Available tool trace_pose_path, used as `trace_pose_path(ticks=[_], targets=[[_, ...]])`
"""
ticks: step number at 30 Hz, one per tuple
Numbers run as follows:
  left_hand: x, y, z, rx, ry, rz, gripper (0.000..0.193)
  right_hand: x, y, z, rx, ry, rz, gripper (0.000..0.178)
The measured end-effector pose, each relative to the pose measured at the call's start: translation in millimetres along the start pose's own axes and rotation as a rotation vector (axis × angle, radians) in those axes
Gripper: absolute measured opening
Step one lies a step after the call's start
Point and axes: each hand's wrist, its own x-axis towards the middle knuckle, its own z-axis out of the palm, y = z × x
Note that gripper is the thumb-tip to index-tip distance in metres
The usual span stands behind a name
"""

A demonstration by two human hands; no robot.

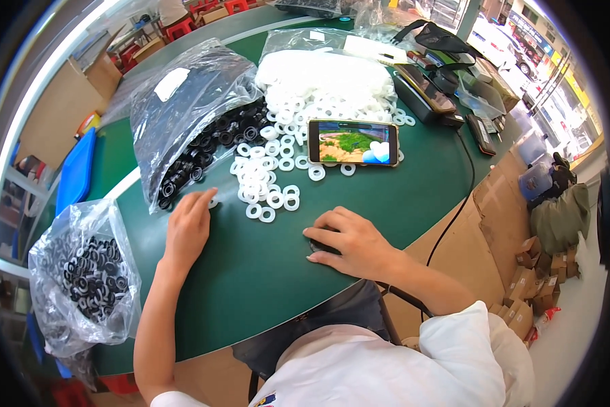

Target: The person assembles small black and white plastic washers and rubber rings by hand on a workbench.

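Observation:
Beside the pile of black ring-shaped parts (183, 171), my left hand (188, 225) is closed, with a white ring (213, 202) at its thumb and index finger. The fingers partly cover that ring. My right hand (349, 243) is curled above the green table, thumb and fingers pinching a black ring (320, 245), mostly hidden by them. Between and beyond my hands lies a loose heap of white rings (254, 178). It runs back to a bag of white rings (325, 76). The black parts spill from a large clear bag (183, 102).
A phone (353, 142) showing a colourful picture rests among the white rings. At the left table edge sits a clear bag of mixed black and white parts (88, 278), near a blue tray (77, 169). A black cable (469, 183) hangs over the right edge below boxes and a pouch.

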Motion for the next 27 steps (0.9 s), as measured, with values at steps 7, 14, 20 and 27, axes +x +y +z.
trace_pose_path(ticks=[7, 14, 20, 27], targets=[[2.0, -13.3, 1.8, -0.122, -0.05, -0.326, 0.031, 2.5, 2.4, -6.8, 0.051, -0.043, -0.012, 0.034], [2.0, -11.1, -19.6, -0.341, -0.237, -0.297, 0.053, 9.4, 2.9, -16.8, 0.087, -0.155, 0.012, 0.025], [-5.5, 11.6, -23.4, -0.39, -0.29, -0.239, 0.046, 20.6, -5.4, -10.2, 0.235, -0.138, 0.053, 0.024], [-24.2, 71.8, -25.2, -0.555, -0.406, -0.106, 0.047, 19.5, -11.6, 7.1, 0.008, -0.11, 0.066, 0.033]])
